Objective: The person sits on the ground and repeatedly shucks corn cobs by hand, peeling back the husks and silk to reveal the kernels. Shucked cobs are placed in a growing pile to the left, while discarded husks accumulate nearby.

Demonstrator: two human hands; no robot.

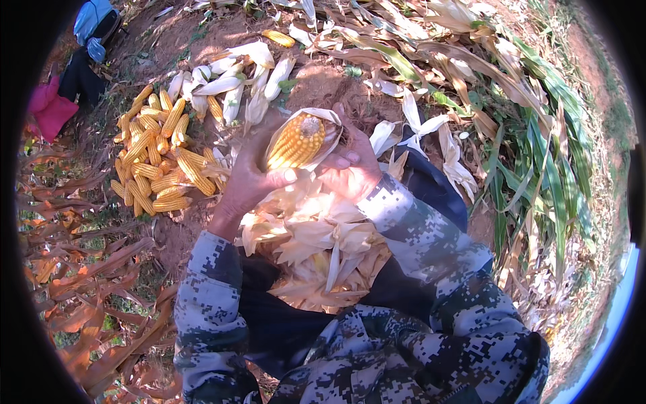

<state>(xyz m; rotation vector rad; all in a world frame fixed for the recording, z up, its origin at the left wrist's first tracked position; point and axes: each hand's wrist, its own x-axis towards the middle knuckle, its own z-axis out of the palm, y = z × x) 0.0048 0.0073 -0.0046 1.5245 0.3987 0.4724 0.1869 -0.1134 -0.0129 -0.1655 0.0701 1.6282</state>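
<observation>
Between my two hands is an ear of corn (296,143), its yellow kernels and pale tip facing up, with husk still around its sides. My left hand (250,176) is wrapped round the ear's left side, thumb along the lower edge. On the other side my right hand (355,165) grips the husk by the ear, fingers curled. Loose pale husks (323,236) lie heaped below my hands, between my legs. To the left is a pile of bare yellow corn ears (158,155).
Unhusked pale ears (232,84) lie beyond the pile, near a lone yellow ear (278,38). Dry stalks and green leaves (538,161) spread along the right. Brown fallen leaves (101,289) cover the left ground. A person in dark clothing (81,77) is at the upper left, beside pink cloth (52,111).
</observation>
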